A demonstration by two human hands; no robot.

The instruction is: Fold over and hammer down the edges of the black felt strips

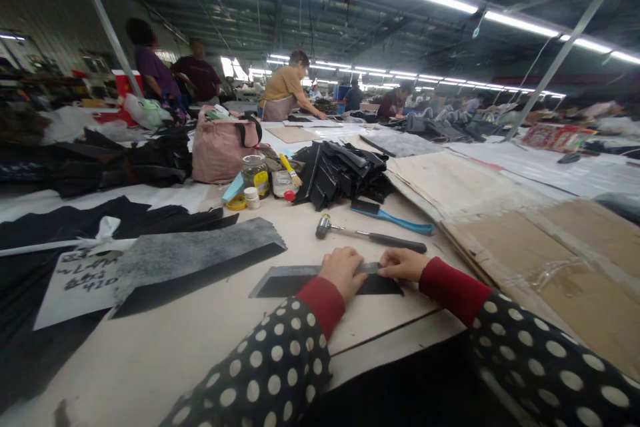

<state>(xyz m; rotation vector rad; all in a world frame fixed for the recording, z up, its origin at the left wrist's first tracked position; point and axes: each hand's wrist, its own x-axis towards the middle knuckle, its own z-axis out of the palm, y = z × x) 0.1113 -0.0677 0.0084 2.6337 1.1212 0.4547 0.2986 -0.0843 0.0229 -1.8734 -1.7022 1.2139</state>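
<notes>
Evidently, the work on the long black strip with a grey fabric band point(290, 285) is partway along. As far as one can judge, its stretch towards 9 o'clock is settled, the band lying flat and even, while the end towards 3 o'clock is where attention remains. The strip lies flat on the pale, paper-topped counter point(200, 353), just beyond the polka-dot sleeves. It looks smooth and narrow, matt black on its near side, mottled grey along its far edge, with slanted ends.

The bare left hand point(343, 271) lies across the strip's middle, fingers curled down onto it; whether they clamp it, I cannot tell. The bare right hand point(403, 263) has its fingers together, apparently pinching the far edge near the 3 o'clock end.

From the strip, a larger grey-and-black fabric piece point(200, 260) lies at 10 o'clock, its outcome unclear. At 1 o'clock, just beyond the hands, is a black-handled hammer with a metal shaft point(373, 235), then a blue-handled brush with dark bristles point(395, 219). Farther, at 12 o'clock, sits a heap of black folded pieces point(345, 173); whether these are finished cannot be told. At 11 o'clock stand a clear glass jar with a yellow label point(256, 177) and, behind it, a soft pink bag point(220, 150).
</notes>
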